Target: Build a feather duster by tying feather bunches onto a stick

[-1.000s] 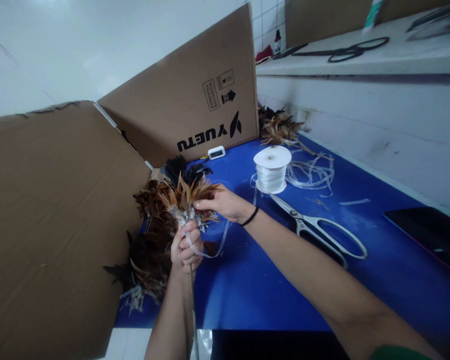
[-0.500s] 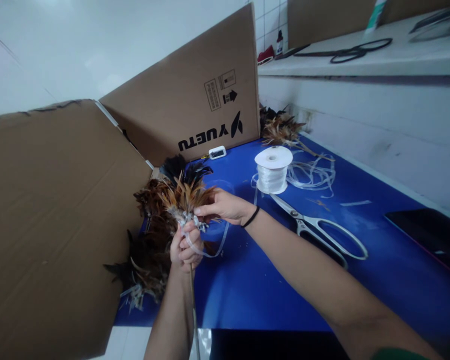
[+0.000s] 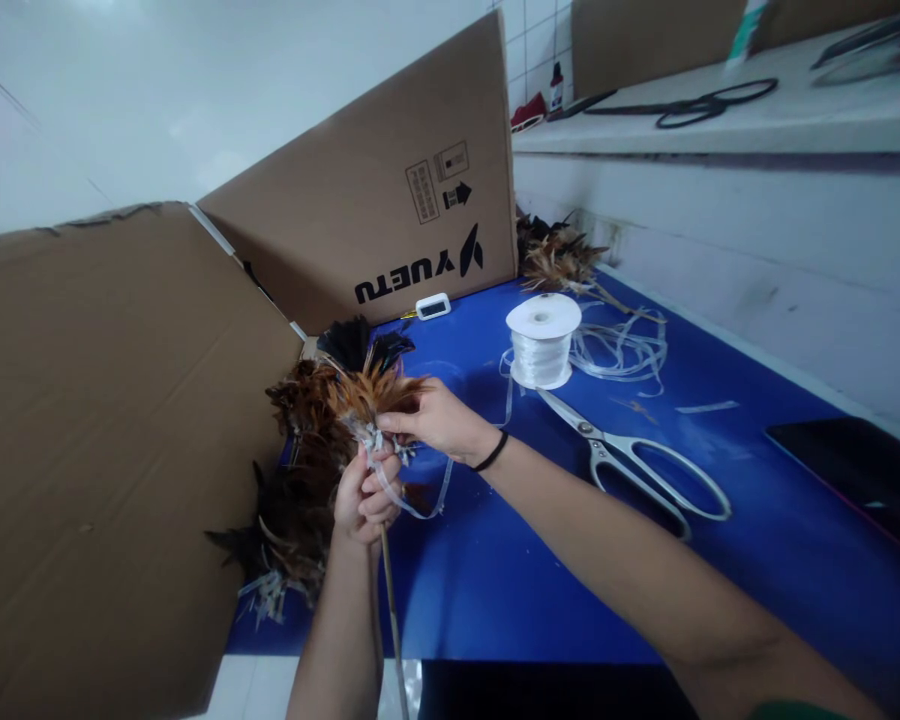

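My left hand (image 3: 370, 497) is closed round the top of a thin stick (image 3: 391, 600), just under a bunch of brown and orange feathers (image 3: 375, 388). White feather quills and ties show above its fingers. A clear narrow ribbon (image 3: 424, 514) hangs in a loop from the bunch beside this hand. My right hand (image 3: 439, 425) pinches feathers at the right side of the bunch, near their base; its fingertips are partly hidden. More dark and brown feather bunches (image 3: 300, 525) lie to the left, against the cardboard.
Cardboard panels (image 3: 105, 450) stand at the left and back. On the blue table (image 3: 510, 590) are a ribbon spool (image 3: 541, 345), loose ribbon (image 3: 630, 350), large scissors (image 3: 637, 460), a black flat object (image 3: 847, 465), a small white device (image 3: 432, 306) and another feather bunch (image 3: 559, 255).
My right hand has shifted slightly left and closer in over the feather base. My left hand stays round the stick, whose lower end has swung a little right.
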Demonstrator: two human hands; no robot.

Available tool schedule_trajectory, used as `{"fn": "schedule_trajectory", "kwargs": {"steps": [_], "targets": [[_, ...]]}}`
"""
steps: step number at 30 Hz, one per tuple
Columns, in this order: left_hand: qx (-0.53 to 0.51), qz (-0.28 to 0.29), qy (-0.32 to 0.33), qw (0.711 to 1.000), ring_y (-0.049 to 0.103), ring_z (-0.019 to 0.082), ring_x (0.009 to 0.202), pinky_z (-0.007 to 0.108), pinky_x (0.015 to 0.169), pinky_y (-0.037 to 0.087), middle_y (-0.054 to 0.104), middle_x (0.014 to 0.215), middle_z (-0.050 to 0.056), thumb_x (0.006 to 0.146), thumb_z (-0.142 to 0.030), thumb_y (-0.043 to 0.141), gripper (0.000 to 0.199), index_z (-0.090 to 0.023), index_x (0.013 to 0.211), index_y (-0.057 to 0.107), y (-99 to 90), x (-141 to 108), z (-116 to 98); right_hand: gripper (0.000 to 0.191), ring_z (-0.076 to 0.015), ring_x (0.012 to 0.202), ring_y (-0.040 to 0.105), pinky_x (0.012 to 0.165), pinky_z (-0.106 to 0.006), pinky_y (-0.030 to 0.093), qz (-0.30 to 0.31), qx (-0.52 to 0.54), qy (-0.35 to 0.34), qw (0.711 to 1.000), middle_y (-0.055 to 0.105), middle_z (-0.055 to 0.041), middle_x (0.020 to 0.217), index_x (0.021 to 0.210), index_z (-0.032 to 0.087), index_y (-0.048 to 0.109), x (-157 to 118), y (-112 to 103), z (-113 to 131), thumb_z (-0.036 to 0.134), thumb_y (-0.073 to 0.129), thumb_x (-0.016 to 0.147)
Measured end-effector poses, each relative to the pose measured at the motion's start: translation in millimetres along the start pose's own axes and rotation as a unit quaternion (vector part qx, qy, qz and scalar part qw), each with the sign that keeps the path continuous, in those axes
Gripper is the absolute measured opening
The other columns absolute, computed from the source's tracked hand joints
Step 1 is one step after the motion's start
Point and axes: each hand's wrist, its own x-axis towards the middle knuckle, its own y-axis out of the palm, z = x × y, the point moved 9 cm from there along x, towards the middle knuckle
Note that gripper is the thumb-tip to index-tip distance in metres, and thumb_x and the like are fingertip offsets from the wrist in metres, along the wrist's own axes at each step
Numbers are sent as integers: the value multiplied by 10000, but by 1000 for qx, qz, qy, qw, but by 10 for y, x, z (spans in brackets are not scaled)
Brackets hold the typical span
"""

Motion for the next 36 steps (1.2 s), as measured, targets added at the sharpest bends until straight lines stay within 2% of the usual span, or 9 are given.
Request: {"fn": "schedule_trajectory", "kwargs": {"steps": [6,9,14,19,23,27,31,36], "targets": [[1,8,12,1000,-6,-22,256,63,212,116,284,482,-123,889,-333,441,198,-185,763,403,13,-3,-26,158,-107,634,550,579,-248,476,10,-6,2,1000,619,-9,715,800,123,626,3,-4,-3,164,669,653],[-7,15,13,1000,-30,-30,254,60,207,101,284,478,-128,884,-321,457,199,-183,754,397,29,-5,-22,179,-118,679,560,631,-266,486,25,-51,-16,998,633,-20,751,840,116,642,8,-9,25,167,652,669],[-6,5,-3,1000,24,-24,240,62,221,164,320,485,-118,894,-328,441,192,-187,770,399,-21,-11,2,202,-128,745,571,733,-286,477,10,-91,-54,994,646,-27,798,827,111,633,23,-53,45,162,676,637],[-8,-16,-15,1000,63,-17,243,71,221,170,349,504,-105,911,-331,394,194,-184,785,406,-52,10,4,156,-125,718,570,711,-275,472,-2,-86,-80,993,632,-22,760,766,120,607,36,-80,40,174,676,638],[-9,-54,-20,998,72,-18,254,64,221,122,323,506,-102,923,-326,365,209,-176,787,417,-81,21,2,77,-124,704,568,696,-261,463,-18,-151,-107,983,622,-17,748,748,134,589,28,-88,82,156,614,679],[-3,-57,-19,998,99,-16,264,63,225,115,317,513,-98,914,-325,390,205,-167,790,431,-72,24,-6,126,-132,718,575,696,-256,450,-36,-233,-122,964,643,-26,796,826,147,602,-3,-72,111,147,549,712],[19,-76,-29,997,141,-18,270,62,239,119,315,519,-97,899,-331,433,203,-160,790,442,-103,30,0,144,-133,668,564,652,-245,432,-76,-289,-125,946,649,-22,762,819,170,596,-42,-79,127,127,514,709],[64,-116,-26,991,177,-10,272,73,248,141,327,510,-100,883,-340,469,193,-153,834,476,-204,50,-13,138,-133,587,534,596,-245,408,-146,-322,-92,931,628,-13,652,759,189,586,-72,-142,66,104,508,682]]}}
